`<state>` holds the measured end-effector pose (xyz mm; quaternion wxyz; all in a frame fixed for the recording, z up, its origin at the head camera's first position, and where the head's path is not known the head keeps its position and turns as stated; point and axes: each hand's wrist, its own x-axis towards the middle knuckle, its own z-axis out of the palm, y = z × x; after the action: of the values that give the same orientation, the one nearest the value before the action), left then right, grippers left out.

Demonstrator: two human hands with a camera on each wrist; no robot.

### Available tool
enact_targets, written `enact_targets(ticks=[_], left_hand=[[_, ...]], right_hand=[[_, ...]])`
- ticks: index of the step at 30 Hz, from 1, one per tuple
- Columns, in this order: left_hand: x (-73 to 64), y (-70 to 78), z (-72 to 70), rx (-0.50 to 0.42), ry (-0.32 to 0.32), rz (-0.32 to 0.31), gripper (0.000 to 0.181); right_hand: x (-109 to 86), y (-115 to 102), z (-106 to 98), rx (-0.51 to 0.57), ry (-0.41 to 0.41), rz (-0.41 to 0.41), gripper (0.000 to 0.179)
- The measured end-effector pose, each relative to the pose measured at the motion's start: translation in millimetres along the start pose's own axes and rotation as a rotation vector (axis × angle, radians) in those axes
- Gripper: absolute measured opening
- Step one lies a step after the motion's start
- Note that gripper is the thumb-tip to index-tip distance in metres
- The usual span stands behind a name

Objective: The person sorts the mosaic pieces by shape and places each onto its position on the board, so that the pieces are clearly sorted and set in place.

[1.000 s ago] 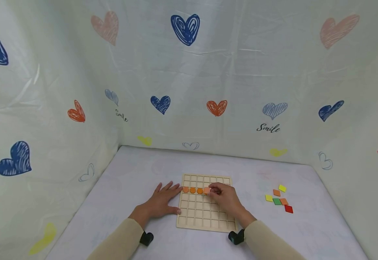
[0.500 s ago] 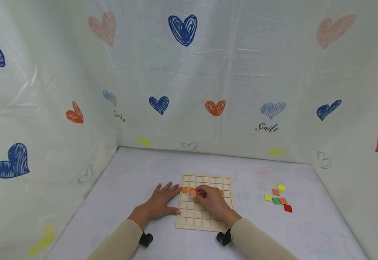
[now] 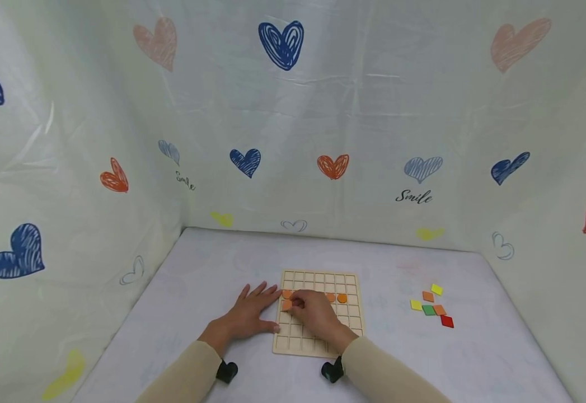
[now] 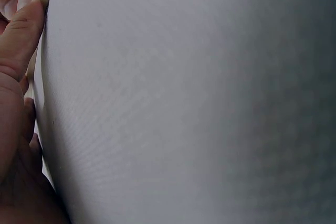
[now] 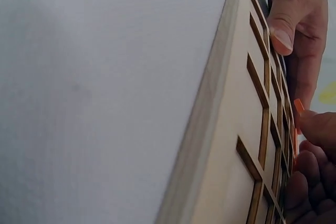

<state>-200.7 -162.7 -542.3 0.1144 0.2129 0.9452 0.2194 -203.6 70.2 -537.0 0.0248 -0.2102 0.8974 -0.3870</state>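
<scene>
The right hand (image 3: 318,313) has just gone left across the wooden board (image 3: 295,342). A second ago it was further right, over the row of orange discs (image 3: 341,298). Now it pinches a small orange piece (image 3: 286,305) by the left side of the board, just on the near side of the leftmost disc (image 3: 286,294). From the right wrist the piece looks tipped up, and I can't tell if it touches the board. Since the hand moved, two discs on the right of the row show, but the hand hides the middle. I think this means the work is now at the left end of the next row, with the piece not let go yet. The left hand (image 3: 244,313) has stayed put, fingers spread wide, thumb on the board's left edge, maybe to keep it still. Well off to the right on the table (image 3: 222,263), the yellow tiles (image 3: 436,289), orange tiles (image 3: 427,296), green tile (image 3: 428,310) and red tile (image 3: 447,321) have not been touched
</scene>
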Motion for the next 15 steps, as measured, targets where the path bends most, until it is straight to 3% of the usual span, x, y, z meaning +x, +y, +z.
enact_targets(ticks=[8,15], left_hand=[[0.8,-0.1,-0.3,-0.022,0.002,0.007,0.093],[0.1,0.1,0.8,-0.009,0.004,0.0,0.092]], right_hand=[[0.0,-2.7,7.7,-0.035,0.067,0.018,0.02],[1.4,-4.1,12.1,-0.05,0.066,0.056,0.018]])
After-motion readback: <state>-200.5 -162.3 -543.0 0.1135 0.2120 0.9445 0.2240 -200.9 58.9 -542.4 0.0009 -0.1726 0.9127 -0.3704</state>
